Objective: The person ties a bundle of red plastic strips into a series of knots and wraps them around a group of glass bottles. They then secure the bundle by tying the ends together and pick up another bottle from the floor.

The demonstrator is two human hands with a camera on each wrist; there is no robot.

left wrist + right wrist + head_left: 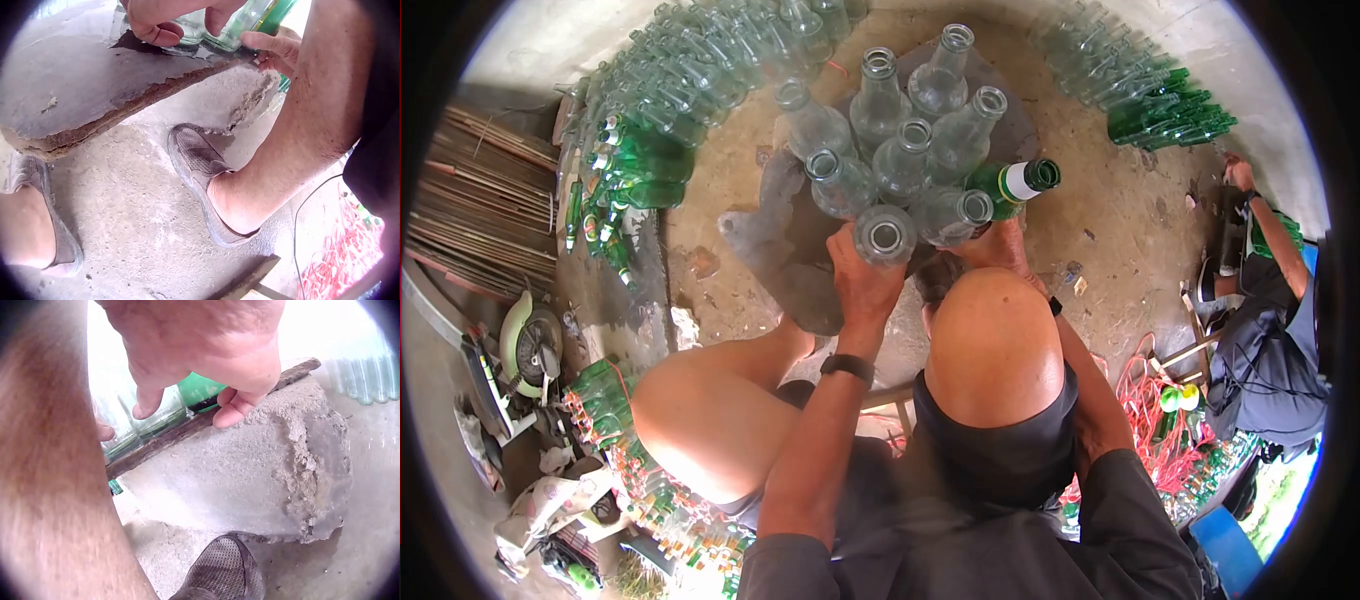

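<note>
Several clear bottles (900, 165) and one green bottle (1025, 180) with a white neck label stand closely grouped on a dark slab (69, 81). My left hand (865, 280) grips low on the nearest clear bottle (885, 238); its fingers (164, 32) curl near the base in the left wrist view. My right hand (1003, 250) is at the group's right side. The right wrist view shows its thumb and curled fingers (234, 411) on either side of the green bottle (199, 390), close to the slab's edge (159, 442). The bottles partly hide both hands' contacts.
Rows of clear bottles (690, 75) and green bottles (640, 165) stand upper left, with more (1165, 110) upper right. My knees (995, 350) flank the near side. Another person (1270, 310) is at the right, near red strands (1150, 430). Wooden strips (480, 195) lie left.
</note>
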